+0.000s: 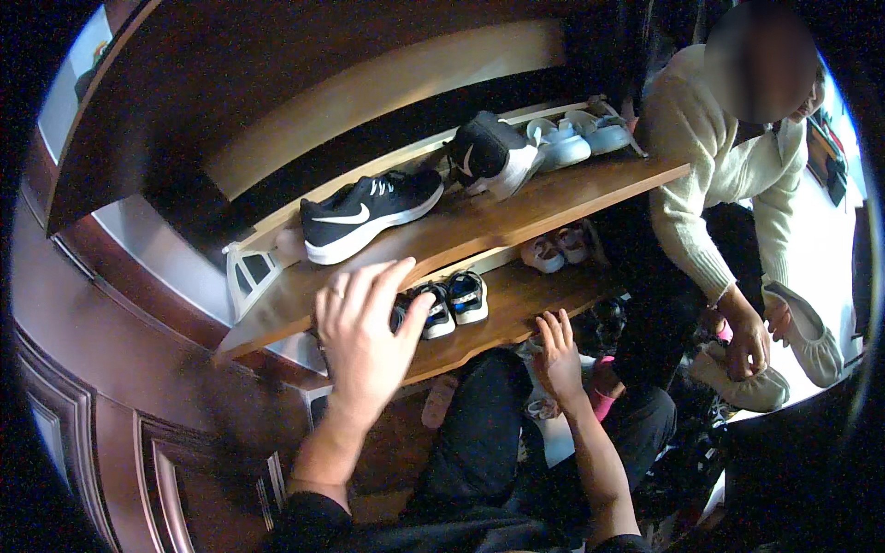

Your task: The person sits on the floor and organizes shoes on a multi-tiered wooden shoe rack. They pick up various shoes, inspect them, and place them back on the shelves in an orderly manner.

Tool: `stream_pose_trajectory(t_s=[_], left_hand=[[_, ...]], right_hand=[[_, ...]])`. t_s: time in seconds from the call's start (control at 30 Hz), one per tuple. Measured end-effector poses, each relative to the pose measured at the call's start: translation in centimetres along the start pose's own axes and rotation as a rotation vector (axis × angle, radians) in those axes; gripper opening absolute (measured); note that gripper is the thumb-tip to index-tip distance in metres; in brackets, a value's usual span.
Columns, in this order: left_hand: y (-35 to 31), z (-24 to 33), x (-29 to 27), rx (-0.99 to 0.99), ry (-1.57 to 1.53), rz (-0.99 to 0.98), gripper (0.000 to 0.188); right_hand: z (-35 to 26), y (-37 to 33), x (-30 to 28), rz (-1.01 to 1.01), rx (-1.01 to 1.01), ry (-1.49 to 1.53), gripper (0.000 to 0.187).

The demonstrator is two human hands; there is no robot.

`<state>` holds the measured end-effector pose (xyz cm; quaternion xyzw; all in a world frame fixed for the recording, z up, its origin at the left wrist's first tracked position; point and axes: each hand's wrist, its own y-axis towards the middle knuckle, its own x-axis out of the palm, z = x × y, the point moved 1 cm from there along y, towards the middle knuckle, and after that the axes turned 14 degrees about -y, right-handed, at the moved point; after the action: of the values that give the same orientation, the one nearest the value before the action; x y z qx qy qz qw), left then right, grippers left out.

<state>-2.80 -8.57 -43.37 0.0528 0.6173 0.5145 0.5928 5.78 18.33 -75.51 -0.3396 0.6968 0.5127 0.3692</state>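
While the left hand (364,323) hangs spread and empty, fingers splayed, it reaches toward the front edge of the upper shelf (516,217), just below a black sneaker (369,212) with a white sole that lies on the board near that edge. The hand touches neither shoe nor plank as far as can be seen. The right hand (558,355) is likewise released, its fingertips resting at the front edge of the lower shelf (525,295), holding nothing.

Between the two hands, on the lower shelf, stand a pair of small dark shoes (452,302) with white toes; farther right on the same board sit small pale shoes (553,251). On the upper shelf a second black sneaker (493,157) leans tilted on its side, and beside it lie light blue shoes (576,136).

Both shelves are warm brown wood, set in a dark wooden cabinet with panelled doors (166,461) at the lower left. At the right a person in a cream sweater (701,157) bends down, hands on beige slippers (751,387). Dark trousers fill the lower middle.
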Motion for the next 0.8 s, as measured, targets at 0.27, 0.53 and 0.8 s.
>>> stream_pose_trajectory(t_s=[0.27,0.53,0.8], left_hand=[[11.2,-12.3,-6.5,0.144,0.247,-0.56,0.053],[14.9,-16.2,-5.7,-0.026,-0.381,-0.65,0.05],[20.7,-10.3,-0.6,-0.025,-0.734,-0.366,0.052]], right_hand=[[0.0,0.5,0.5,0.141,-0.039,-0.075,0.055],[3.4,2.5,2.1,0.242,-0.239,-0.277,0.035],[4.0,2.0,3.2,0.187,-0.201,-0.234,0.037]])
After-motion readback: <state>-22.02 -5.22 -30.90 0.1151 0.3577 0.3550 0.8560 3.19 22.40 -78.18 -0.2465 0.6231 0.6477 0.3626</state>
